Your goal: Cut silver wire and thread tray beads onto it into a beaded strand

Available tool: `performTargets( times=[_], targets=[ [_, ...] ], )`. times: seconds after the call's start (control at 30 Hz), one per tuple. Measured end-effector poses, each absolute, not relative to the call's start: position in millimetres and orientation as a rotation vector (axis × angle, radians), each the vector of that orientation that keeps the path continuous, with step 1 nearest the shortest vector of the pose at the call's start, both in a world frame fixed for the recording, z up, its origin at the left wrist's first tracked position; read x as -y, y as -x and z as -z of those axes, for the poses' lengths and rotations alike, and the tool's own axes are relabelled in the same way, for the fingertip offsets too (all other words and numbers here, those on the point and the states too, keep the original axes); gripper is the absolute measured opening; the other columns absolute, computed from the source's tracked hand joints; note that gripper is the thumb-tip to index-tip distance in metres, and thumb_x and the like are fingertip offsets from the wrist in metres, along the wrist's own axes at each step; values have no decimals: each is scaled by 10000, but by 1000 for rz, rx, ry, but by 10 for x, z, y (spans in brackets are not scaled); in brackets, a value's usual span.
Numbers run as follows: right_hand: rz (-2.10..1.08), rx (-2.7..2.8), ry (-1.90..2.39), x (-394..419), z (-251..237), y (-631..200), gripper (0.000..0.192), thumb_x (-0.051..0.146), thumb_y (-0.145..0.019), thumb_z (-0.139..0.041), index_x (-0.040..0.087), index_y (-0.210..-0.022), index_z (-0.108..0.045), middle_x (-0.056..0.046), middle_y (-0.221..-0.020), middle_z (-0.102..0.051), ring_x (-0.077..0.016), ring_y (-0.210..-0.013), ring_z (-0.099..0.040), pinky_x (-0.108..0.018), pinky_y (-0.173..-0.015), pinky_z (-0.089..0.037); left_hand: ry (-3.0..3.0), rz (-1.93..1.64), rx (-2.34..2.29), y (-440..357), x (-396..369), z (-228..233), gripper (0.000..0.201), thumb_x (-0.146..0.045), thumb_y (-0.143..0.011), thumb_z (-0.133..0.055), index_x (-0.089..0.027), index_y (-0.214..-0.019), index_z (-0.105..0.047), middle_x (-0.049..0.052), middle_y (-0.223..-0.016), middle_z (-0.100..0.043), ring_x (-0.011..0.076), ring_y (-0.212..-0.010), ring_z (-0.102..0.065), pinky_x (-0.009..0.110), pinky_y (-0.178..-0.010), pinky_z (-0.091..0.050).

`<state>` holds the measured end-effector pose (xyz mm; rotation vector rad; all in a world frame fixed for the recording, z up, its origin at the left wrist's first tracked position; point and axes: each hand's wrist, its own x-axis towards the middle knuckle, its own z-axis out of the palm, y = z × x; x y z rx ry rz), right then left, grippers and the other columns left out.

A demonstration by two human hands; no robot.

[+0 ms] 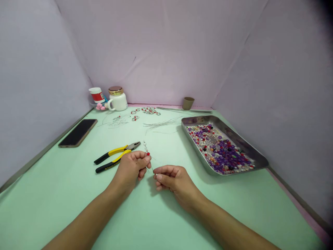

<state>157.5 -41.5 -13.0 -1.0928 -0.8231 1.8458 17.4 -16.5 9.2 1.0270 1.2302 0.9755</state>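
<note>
A smooth mint-green table (65, 194) fills the scene, walled on three sides by pale lilac paper panels (166, 52) creased at the corners. At its right edge sits a shallow rectangular steel tray (249, 150), its polished rim raised and its floor strewn with round beads (221, 149) in purple, red, white and black. A dark flat phone (78, 132) lies face up near the left wall. Yellow-and-black-handled pliers (116, 156) rest on the table just beyond the left hand (131, 168), their grey metal nose pointing right. At the back stand a white ceramic mug (118, 99) with a brown lid, a small red-and-white tub (97, 94) tilted beside it, and a little brown cup (187, 103). Loose lengths of thin silver wire (166, 122) fan across the far table, with small finished bead pieces (149, 110) near them. At the centre, the left hand's thumb and fingers are pinched together on a fine beaded wire (146, 150), which rises from the fingertips carrying a red bead and a few pale ones. The right hand (173, 178) is curled, thumb pressed to forefinger; it appears to pinch the wire's lower end, though the strand there is too thin to be sure.
</note>
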Motion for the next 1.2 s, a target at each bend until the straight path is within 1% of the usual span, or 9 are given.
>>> performTargets(
  times=[0.13,0.2,0.3,0.4,0.47,0.67,0.8,0.9,1.2],
  targets=[
    [-1650,1048,1158,372,-84,-1739,183,252,-566,-687,115,-681,-645,14,-506,-578,-76,-449,-514,-227,-482,-455,-1018,-901,-1268,-179,176,-53,239,-323,-696,-573,-156,-543,-494,-86,-306,-338,35,-300,-244,166,-326,-172],
    [-1336,1214,1175,277,-252,-1986,137,241,-592,-656,129,-668,-636,16,-506,-578,-79,-440,-511,-222,-466,-444,-990,-858,-1299,-179,164,-4,259,-356,-685,-587,-160,-547,-489,-83,-315,-344,39,-308,-245,167,-328,-162],
    [-681,1261,1272,62,-444,-2532,128,243,-621,-631,145,-701,-616,3,-587,-600,-91,-493,-532,-223,-499,-452,-970,-825,-1319,-187,139,65,269,-375,-670,-601,-160,-554,-490,-83,-334,-347,40,-326,-248,165,-337,-171],
    [-429,1320,1551,-206,-447,-3095,162,247,-665,-569,133,-769,-616,-16,-616,-613,-99,-502,-533,-219,-499,-442,-965,-810,-1334,-196,125,113,264,-376,-649,-618,-161,-562,-493,-79,-357,-367,39,-332,-243,163,-335,-178],
    [-325,1543,1854,-393,-373,-3380,198,237,-695,-515,141,-815,-640,-31,-691,-646,-103,-548,-548,-205,-512,-425,-966,-801,-1353,-196,116,142,263,-390,-634,-629,-163,-587,-506,-78,-371,-383,37,-330,-233,162,-329,-176],
    [-275,1768,2072,-750,-210,-3738,134,216,-609,-596,154,-682,-689,-24,-555,-637,-131,-497,-533,-215,-460,-351,-984,-747,-1390,-183,78,215,337,-483,-597,-636,-165,-596,-525,-83,-344,-348,39,-327,-215,163,-328,-176],
    [-264,1966,2072,-781,-147,-3713,154,158,-598,-595,193,-707,-697,-10,-674,-680,-131,-594,-574,-202,-528,-373,-979,-720,-1406,-185,60,244,332,-486,-583,-647,-172,-621,-545,-72,-374,-395,34,-324,-217,162,-325,-175],
    [-265,2091,2073,-765,-109,-3645,171,170,-622,-585,223,-733,-704,1,-744,-694,-139,-664,-593,-199,-572,-390,-963,-698,-1420,-175,53,277,336,-498,-585,-643,-177,-633,-556,-74,-363,-380,32,-319,-215,160,-324,-181],
    [-41,2209,2181,-723,-102,-3472,202,148,-624,-552,227,-723,-709,-48,-767,-696,-207,-727,-606,-251,-581,-379,-957,-691,-1429,-172,53,268,347,-501,-576,-649,-172,-635,-556,-54,-429,-452,21,-323,-224,150,-315,-168]
  ],
)
